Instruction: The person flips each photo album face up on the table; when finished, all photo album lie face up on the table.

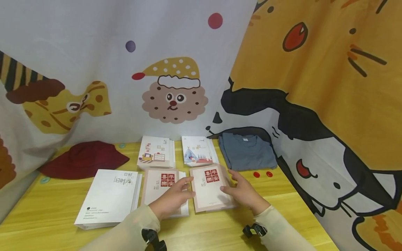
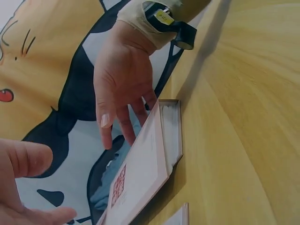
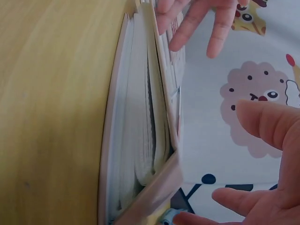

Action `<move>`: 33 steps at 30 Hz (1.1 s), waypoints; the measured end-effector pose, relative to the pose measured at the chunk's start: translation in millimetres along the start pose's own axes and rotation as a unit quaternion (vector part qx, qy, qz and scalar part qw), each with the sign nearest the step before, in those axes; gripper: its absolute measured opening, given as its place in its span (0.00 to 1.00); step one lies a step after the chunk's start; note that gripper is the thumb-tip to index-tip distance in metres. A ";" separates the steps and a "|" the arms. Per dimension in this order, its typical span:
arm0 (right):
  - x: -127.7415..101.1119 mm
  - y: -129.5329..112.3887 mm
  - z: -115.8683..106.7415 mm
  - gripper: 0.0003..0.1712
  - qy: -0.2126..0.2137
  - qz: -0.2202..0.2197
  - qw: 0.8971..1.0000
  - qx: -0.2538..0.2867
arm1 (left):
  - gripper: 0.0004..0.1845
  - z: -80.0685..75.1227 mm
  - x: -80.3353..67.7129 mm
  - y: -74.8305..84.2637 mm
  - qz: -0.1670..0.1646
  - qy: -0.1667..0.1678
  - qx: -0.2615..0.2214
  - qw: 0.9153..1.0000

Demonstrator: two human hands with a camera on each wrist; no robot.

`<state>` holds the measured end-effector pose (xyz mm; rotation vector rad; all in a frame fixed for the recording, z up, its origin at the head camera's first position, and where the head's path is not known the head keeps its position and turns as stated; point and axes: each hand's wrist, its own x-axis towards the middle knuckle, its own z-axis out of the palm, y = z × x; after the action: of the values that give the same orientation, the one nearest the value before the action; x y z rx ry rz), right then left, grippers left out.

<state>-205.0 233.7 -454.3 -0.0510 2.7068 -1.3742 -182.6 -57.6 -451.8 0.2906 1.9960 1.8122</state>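
My left hand (image 1: 174, 198) is at the left side of a pink-edged book (image 1: 208, 198) with red printed squares, its fingers extended and covering part of a similar pink book (image 1: 154, 188). On the other side of the first book is my right hand (image 1: 246, 193), thumb and fingers spread by its right edge. In the left wrist view, the right hand's fingertips reach behind the book's edge; contact cannot be made out. The right wrist view shows the book's pages (image 3: 136, 108) and spine end close up, with both hands' fingers apart from each other.
A white book (image 1: 108, 202) lies at the left, near a dark red hat (image 1: 88, 158). Behind are two white illustrated books (image 1: 155, 151) (image 1: 198, 151). Folded grey-blue clothing (image 1: 248, 153) and red discs (image 1: 256, 174) lie at the right. A patterned curtain (image 1: 103, 35) borders the wooden table (image 1: 282, 209).
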 end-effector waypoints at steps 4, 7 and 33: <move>0.1 1.7 0.7 0.51 -0.011 0.011 1.000 0.008 | 0.40 1.6 6.8 -2.7 -0.018 0.005 -0.028 0.999; -0.1 0.9 1.0 0.51 -0.009 0.021 1.000 0.009 | 0.41 3.5 10.6 -3.1 -0.034 -0.001 -0.063 0.997; 3.0 1.1 7.3 0.52 -0.018 0.031 0.999 0.029 | 0.44 28.1 33.5 -8.5 -0.053 0.014 -0.159 0.986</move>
<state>-207.1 228.3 -459.8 0.0131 2.6143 -1.4207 -198.8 -19.2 -467.4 0.0601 1.6695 2.0353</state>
